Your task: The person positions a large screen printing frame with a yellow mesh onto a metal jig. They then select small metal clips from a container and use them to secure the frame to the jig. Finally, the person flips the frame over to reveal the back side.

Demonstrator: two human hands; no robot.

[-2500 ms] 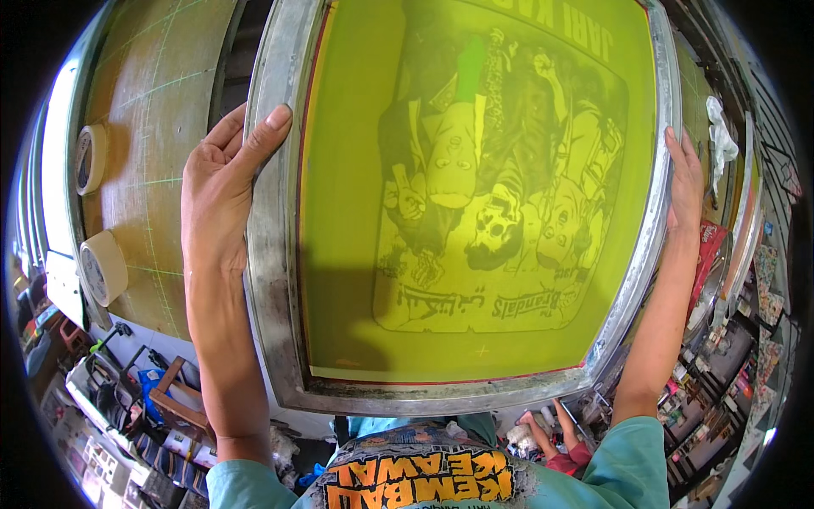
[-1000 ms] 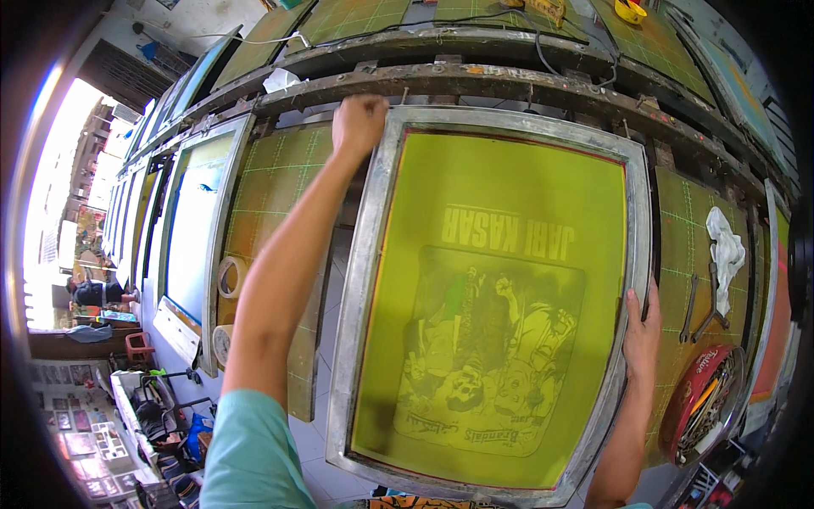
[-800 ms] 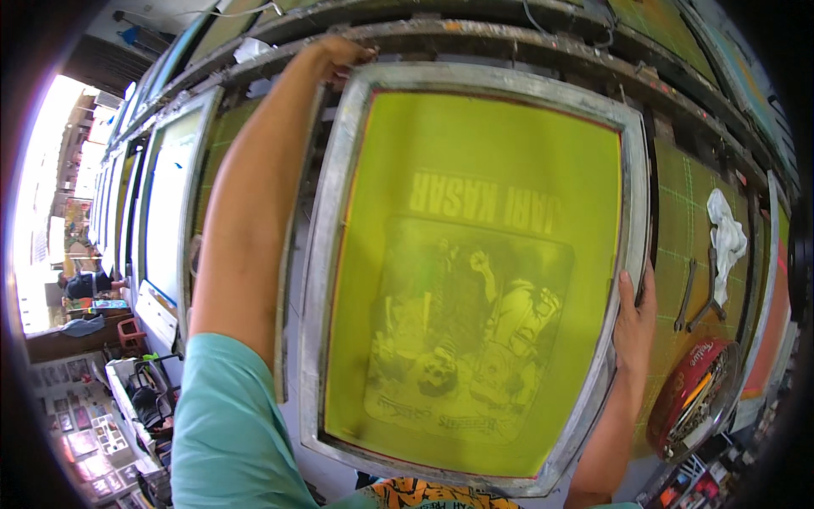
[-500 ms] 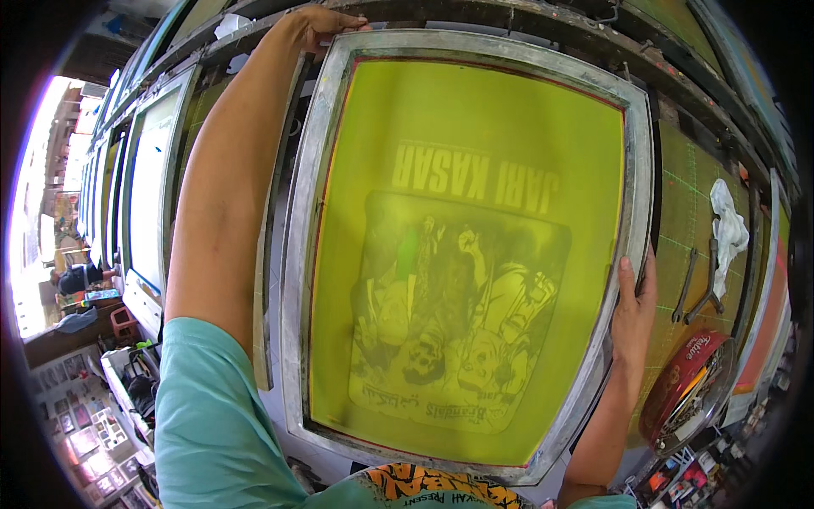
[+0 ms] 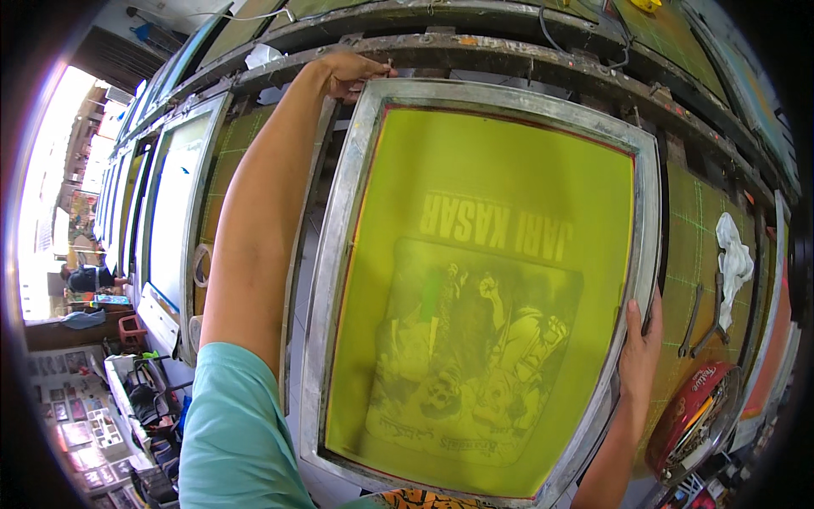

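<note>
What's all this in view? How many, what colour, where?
Metal-framed mesh screen: one, yellow-green, centre
Gridded boards: several, olive, around screen
Long rails: several, dark, top
Framed panel: one, pale, left
Crumpled cloth: one, white, right
Metal tools: two, dark, by cloth
Round tin: one, red, lower right
Tape rolls: two, beige, left, partly hidden
Background clutter: many, mixed, far left
Left hand: one, bare, near screen's upper-left corner
Right hand: one, bare, gripping screen's right edge
</note>
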